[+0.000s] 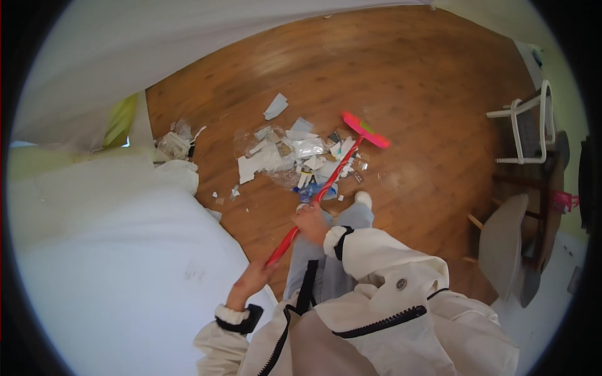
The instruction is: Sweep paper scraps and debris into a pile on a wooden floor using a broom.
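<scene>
Both my hands grip the red handle [336, 176] of a broom. My left hand [250, 280] holds its upper end near the white-covered surface, and my right hand [311, 222] is closed around it lower down, in front of my legs. The pink and green broom head [366, 129] is at the far end, on the right side of a litter heap [282, 157] on the wooden floor. White paper scraps, clear plastic film and card pieces make up the heap. A blue plastic bottle [309, 192] lies at its near edge, partly behind the handle.
A smaller bunch of plastic and paper [176, 143] lies at left beside the white-draped surface [117, 244]. Single scraps [235, 191] are scattered between. At right stand a white-framed chair [519, 131], a grey chair [503, 246] and a dark wooden table [555, 211]. White cloth [188, 33] hangs along the back.
</scene>
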`<state>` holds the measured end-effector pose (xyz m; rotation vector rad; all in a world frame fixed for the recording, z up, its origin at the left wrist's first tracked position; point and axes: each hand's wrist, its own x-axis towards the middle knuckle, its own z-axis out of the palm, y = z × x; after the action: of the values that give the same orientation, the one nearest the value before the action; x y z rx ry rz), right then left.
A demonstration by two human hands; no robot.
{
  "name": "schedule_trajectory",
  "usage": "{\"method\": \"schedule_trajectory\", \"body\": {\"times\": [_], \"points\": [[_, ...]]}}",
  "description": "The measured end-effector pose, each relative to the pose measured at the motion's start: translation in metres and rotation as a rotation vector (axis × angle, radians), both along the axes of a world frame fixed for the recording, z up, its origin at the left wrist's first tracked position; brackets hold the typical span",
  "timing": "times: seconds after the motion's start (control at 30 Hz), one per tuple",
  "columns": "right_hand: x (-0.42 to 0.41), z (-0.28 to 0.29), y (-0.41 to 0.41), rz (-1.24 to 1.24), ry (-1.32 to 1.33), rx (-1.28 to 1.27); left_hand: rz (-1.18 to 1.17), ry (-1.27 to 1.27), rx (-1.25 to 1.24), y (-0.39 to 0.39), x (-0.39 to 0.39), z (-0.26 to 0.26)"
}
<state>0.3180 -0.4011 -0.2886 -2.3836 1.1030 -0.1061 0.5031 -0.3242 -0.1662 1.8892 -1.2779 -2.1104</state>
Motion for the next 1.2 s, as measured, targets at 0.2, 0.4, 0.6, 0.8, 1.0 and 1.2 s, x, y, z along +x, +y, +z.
{"method": "schedule_trajectory", "body": {"times": [0.2,0.4,0.6,0.8,1.0,1.2], "points": [[0.02,-0.021,0.026,0.045,-0.06,0.118,-0.32,-0.368,-0.246,0.005,0.002,0.017],[0.096,0.009,0.055,0.02,-0.319,0.12,-0.213,-0.483,-0.084,0.018,0.038,0.102],[0.061,0.056,0.064,-0.1,-0.35,0.131,-0.258,-0.463,-0.01,0.011,0.021,0.139],[-0.054,0.021,0.082,-0.19,-0.103,0.108,-0.459,-0.203,-0.158,0.021,-0.05,0.048],[-0.117,-0.021,0.12,-0.183,-0.029,0.166,-0.673,-0.263,-0.268,0.028,-0.126,0.032],[-0.028,0.012,0.142,-0.101,-0.266,0.162,-0.652,-0.519,-0.249,0.062,-0.07,0.096]]}}
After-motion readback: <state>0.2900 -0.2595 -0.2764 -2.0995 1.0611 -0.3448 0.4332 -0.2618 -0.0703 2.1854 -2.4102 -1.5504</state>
